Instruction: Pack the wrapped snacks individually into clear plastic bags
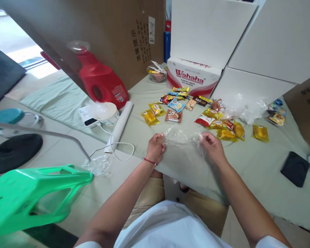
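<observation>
At the lower left of the frame we see a bright green plastic stool [18, 187]; at the upper left, a large red plastic jug [103, 79]; near the centre, our left hand [156, 148], its fingers curled tight, grips one end of a clear, crinkled piece of thin plastic [181, 138]; this plastic spans the middle of the frame between our hands; our right hand [214, 147] pinches its other end; right of centre, just beyond, lie yellow-wrapped snack packets [226, 134]; at the right, a flat black square object [295, 168].
</observation>
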`<state>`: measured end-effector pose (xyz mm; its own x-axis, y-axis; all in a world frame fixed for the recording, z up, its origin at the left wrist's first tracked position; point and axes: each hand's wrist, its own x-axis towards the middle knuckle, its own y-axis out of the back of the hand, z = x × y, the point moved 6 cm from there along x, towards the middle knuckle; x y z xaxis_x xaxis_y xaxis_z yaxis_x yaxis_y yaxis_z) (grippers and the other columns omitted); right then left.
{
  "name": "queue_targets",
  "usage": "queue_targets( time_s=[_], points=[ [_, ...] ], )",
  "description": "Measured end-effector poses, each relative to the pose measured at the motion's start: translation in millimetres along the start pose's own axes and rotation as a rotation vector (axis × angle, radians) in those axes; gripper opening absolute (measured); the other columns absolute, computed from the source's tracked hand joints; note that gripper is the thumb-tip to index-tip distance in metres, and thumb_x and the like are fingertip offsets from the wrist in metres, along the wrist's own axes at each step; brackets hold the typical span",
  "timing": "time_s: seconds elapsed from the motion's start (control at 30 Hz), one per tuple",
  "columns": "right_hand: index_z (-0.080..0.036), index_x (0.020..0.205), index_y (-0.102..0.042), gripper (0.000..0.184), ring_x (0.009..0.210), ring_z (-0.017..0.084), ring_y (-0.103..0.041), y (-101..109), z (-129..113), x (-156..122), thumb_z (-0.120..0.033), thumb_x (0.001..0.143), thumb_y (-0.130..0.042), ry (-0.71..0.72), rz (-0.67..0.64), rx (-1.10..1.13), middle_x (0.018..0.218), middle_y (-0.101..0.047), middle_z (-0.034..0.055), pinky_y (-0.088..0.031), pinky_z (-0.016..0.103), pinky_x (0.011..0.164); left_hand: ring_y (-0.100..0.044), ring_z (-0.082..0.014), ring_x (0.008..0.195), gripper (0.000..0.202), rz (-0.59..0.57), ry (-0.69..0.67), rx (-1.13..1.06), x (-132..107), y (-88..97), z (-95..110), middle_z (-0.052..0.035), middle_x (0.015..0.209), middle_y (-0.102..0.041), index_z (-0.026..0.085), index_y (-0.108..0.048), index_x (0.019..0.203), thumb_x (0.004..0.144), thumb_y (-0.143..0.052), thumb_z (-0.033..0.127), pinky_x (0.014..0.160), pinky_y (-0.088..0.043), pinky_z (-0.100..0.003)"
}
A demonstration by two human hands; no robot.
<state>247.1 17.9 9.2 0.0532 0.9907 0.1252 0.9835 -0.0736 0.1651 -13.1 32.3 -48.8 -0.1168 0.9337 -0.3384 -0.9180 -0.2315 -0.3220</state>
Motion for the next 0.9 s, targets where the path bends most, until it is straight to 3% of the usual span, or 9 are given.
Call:
queue_targets(
  time_s=[0.1, 0.2, 0.4, 0.53, 0.57, 0.63, 0.77, 0.83, 0.9],
  points=[
    [-0.021, 0.080, -0.063, 0.042, 0.055, 0.009, -0.044, 23.7, 25.6, -2.3, -0.048, 0.063, -0.091, -0.325, 0.240, 0.350, 0.066, -0.055, -0.0057, -0.034, 0.020, 0.046, -0.034, -0.0032, 0.033, 0.055, 0.013, 0.002, -0.006, 4.8, -1.3, 3.4, 0.0132, 0.050, -0.041, 0.024, -0.042, 0.077, 0.076, -0.081, 0.062, 0.035, -0.017, -0.017],
    [-0.020, 0.077, -0.061, 0.051, 0.052, 0.006, -0.043, 39.3, 40.9, -10.0, -0.042, 0.050, -0.098, -0.476, 0.330, 0.457, 0.064, -0.055, -0.0065, -0.031, 0.016, 0.040, -0.033, -0.0038, 0.034, 0.050, 0.037, 0.027, 0.015, 12.6, -0.1, 6.5, 0.0125, 0.050, -0.042, 0.024, -0.041, 0.076, 0.080, -0.079, 0.056, 0.036, -0.019, -0.018],
    [-0.019, 0.076, -0.064, 0.050, 0.054, 0.006, -0.048, 60.2, 51.2, -30.2, -0.040, 0.047, -0.100, -0.503, 0.396, 0.414, 0.064, -0.058, -0.0054, -0.040, 0.015, 0.044, -0.049, -0.0085, 0.050, 0.021, 0.278, 0.011, 0.090, 20.9, 26.1, 21.4, 0.0074, 0.064, -0.052, 0.022, -0.048, 0.083, 0.082, -0.069, 0.023, 0.047, -0.034, -0.019],
    [-0.019, 0.078, -0.066, 0.046, 0.057, 0.008, -0.049, 63.9, 48.7, -41.0, -0.047, 0.056, -0.095, -0.463, 0.383, 0.308, 0.066, -0.059, -0.0041, -0.044, 0.018, 0.048, -0.060, -0.0134, 0.079, 0.012, 0.458, -0.360, 0.284, -3.1, 32.2, 66.7, 0.0013, 0.084, -0.061, 0.022, -0.058, 0.088, 0.080, -0.061, 0.013, 0.069, -0.048, -0.023],
    [-0.019, 0.079, -0.066, 0.045, 0.057, 0.008, -0.050, 64.3, 48.0, -42.2, -0.048, 0.058, -0.094, -0.457, 0.381, 0.273, 0.067, -0.060, -0.0038, -0.044, 0.018, 0.048, -0.062, -0.0158, 0.086, 0.010, 0.416, -0.490, 0.378, -10.5, 22.6, 79.5, -0.0006, 0.089, -0.064, 0.022, -0.061, 0.087, 0.081, -0.060, 0.014, 0.078, -0.050, -0.026],
    [-0.019, 0.080, -0.065, 0.043, 0.057, 0.009, -0.050, 65.0, 46.4, -42.2, -0.049, 0.061, -0.090, -0.437, 0.381, 0.196, 0.068, -0.061, -0.0029, -0.043, 0.020, 0.048, -0.064, -0.0205, 0.097, 0.014, 0.166, -0.660, 0.567, -20.6, -10.0, 91.7, -0.0035, 0.093, -0.068, 0.023, -0.068, 0.086, 0.085, -0.056, 0.016, 0.091, -0.051, -0.032],
    [-0.021, 0.083, -0.064, 0.041, 0.059, 0.012, -0.053, 70.0, 45.6, -42.3, -0.051, 0.063, -0.084, -0.385, 0.435, 0.089, 0.071, -0.065, -0.0010, -0.046, 0.024, 0.050, -0.067, -0.0280, 0.109, 0.020, -0.401, -0.677, 1.000, -28.0, -65.9, 55.9, -0.0094, 0.109, -0.075, 0.023, -0.075, 0.096, 0.086, -0.058, 0.016, 0.103, -0.050, -0.044],
    [-0.022, 0.084, -0.063, 0.042, 0.061, 0.014, -0.056, 78.0, 49.1, -50.1, -0.053, 0.064, -0.082, -0.382, 0.494, 0.066, 0.072, -0.066, -0.0003, -0.048, 0.025, 0.052, -0.064, -0.0314, 0.123, 0.025, -0.525, -0.661, 1.198, -29.3, -65.7, 26.4, -0.0124, 0.127, -0.073, 0.023, -0.075, 0.104, 0.085, -0.061, 0.016, 0.112, -0.044, -0.051],
    [-0.022, 0.084, -0.061, 0.042, 0.062, 0.015, -0.058, 89.6, 54.4, -62.9, -0.054, 0.065, -0.081, -0.402, 0.506, 0.024, 0.073, -0.066, 0.0000, -0.050, 0.026, 0.053, -0.059, -0.0318, 0.136, 0.032, -0.592, -0.660, 1.277, -32.5, -49.1, 3.8, -0.0135, 0.143, -0.067, 0.024, -0.073, 0.118, 0.089, -0.059, 0.018, 0.120, -0.036, -0.055]
  ],
)
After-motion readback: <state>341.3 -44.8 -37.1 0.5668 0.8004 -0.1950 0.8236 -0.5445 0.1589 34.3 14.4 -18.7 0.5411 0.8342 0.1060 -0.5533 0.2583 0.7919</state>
